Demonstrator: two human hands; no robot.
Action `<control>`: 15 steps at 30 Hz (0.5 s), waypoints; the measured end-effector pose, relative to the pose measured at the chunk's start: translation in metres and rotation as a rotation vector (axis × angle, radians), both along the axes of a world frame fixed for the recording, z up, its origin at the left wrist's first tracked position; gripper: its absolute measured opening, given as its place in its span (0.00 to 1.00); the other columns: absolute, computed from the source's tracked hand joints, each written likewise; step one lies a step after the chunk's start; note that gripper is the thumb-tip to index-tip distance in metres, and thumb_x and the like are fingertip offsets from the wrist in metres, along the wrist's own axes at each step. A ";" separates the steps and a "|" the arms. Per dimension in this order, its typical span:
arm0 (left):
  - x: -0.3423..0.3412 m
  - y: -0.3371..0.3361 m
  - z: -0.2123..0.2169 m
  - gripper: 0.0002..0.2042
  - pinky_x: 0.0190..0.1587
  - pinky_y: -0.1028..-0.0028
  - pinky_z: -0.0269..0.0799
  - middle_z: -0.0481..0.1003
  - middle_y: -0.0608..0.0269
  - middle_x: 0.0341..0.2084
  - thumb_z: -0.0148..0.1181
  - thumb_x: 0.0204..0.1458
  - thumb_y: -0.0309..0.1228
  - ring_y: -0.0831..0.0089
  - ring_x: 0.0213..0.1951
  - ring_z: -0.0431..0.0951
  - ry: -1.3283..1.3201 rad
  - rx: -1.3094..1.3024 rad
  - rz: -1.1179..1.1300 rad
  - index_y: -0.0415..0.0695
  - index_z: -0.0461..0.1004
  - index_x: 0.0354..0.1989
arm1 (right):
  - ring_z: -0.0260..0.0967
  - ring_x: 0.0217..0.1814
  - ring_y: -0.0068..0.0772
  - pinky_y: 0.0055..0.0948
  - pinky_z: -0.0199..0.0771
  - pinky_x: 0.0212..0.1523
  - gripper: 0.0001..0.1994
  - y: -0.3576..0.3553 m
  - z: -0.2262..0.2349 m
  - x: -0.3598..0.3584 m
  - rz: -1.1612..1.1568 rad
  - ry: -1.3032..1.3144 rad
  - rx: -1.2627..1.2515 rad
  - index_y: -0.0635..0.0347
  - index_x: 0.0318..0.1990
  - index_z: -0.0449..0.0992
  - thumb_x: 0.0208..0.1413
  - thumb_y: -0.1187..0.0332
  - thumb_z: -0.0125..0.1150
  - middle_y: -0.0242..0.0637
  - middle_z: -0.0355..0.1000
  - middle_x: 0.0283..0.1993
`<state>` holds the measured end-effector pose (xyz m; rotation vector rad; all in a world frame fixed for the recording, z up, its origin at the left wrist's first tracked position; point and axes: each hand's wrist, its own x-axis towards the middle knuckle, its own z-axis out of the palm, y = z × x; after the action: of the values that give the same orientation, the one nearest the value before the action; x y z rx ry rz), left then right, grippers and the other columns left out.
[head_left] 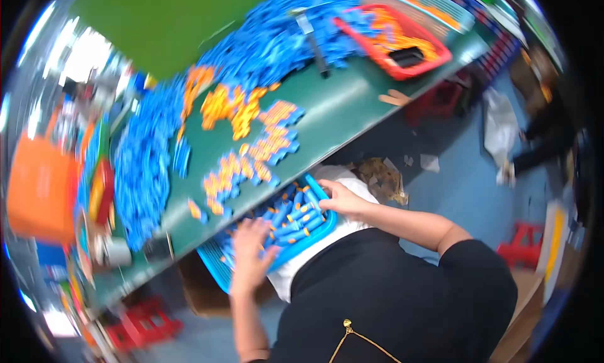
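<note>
A light blue plastic basket (pixel 217 272) rests tilted at my lap, against the edge of the green table. It holds many blue cylinders with orange ends (pixel 292 224). My left hand (pixel 250 253) lies over the near-left cylinders, its fingers spread and slightly blurred; I see nothing gripped in it. At the basket's far-right rim my right hand (pixel 341 198) is closed, with thumb and fingers on the rim. Just past the basket, small blue pieces with orange tops (pixel 229 174) stand in clusters on the table.
The green table (pixel 333 105) carries a long heap of blue pieces (pixel 251 45), loose orange pieces (pixel 233 105), a hammer-like tool (pixel 311 42) and a red basket (pixel 437 60) of orange parts. Another person's fingers (pixel 394 99) show at its edge. Red stools (pixel 522 245) stand on the floor.
</note>
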<state>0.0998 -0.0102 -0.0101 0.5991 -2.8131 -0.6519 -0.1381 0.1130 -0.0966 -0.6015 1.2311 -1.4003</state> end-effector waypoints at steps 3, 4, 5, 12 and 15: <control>0.095 -0.065 0.005 0.07 0.42 0.59 0.63 0.70 0.51 0.30 0.59 0.43 0.27 0.51 0.37 0.67 0.166 -0.500 0.454 0.39 0.70 0.29 | 0.69 0.42 0.24 0.23 0.70 0.43 0.31 -0.026 0.013 0.018 0.109 -0.076 0.037 0.67 0.56 0.60 0.38 0.79 0.54 0.37 0.70 0.43; 0.126 -0.083 0.013 0.07 0.42 0.59 0.63 0.68 0.49 0.33 0.57 0.47 0.29 0.51 0.37 0.67 0.148 -0.641 0.630 0.38 0.70 0.32 | 0.68 0.42 0.24 0.23 0.70 0.44 0.31 -0.037 0.017 0.028 0.191 -0.113 0.031 0.67 0.56 0.61 0.37 0.79 0.54 0.37 0.70 0.43; 0.161 -0.095 0.007 0.13 0.45 0.62 0.62 0.67 0.49 0.36 0.57 0.49 0.34 0.53 0.42 0.67 0.086 -0.546 0.916 0.38 0.68 0.37 | 0.69 0.41 0.24 0.23 0.71 0.43 0.30 -0.048 0.017 0.035 0.243 -0.092 0.065 0.68 0.55 0.61 0.37 0.79 0.54 0.38 0.70 0.43; 0.347 -0.070 -0.077 0.35 0.50 0.59 0.69 0.70 0.51 0.49 0.55 0.44 0.57 0.60 0.46 0.72 0.954 1.514 1.018 0.42 0.66 0.53 | 0.69 0.34 0.28 0.27 0.73 0.32 0.20 -0.127 -0.014 0.097 0.530 -0.144 0.143 0.72 0.45 0.68 0.39 0.76 0.55 0.40 0.70 0.36; 0.366 -0.043 -0.118 0.36 0.49 0.61 0.70 0.69 0.50 0.48 0.57 0.42 0.53 0.58 0.45 0.73 1.070 1.315 1.191 0.40 0.62 0.55 | 0.69 0.32 0.29 0.27 0.72 0.32 0.12 -0.173 -0.033 0.134 0.561 -0.148 0.309 0.67 0.36 0.72 0.41 0.74 0.57 0.37 0.70 0.30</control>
<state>0.4662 -0.0533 -0.1279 1.2930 -0.5421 -1.6492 -0.0039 -0.0604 -0.1296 -0.5581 1.0271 -0.7542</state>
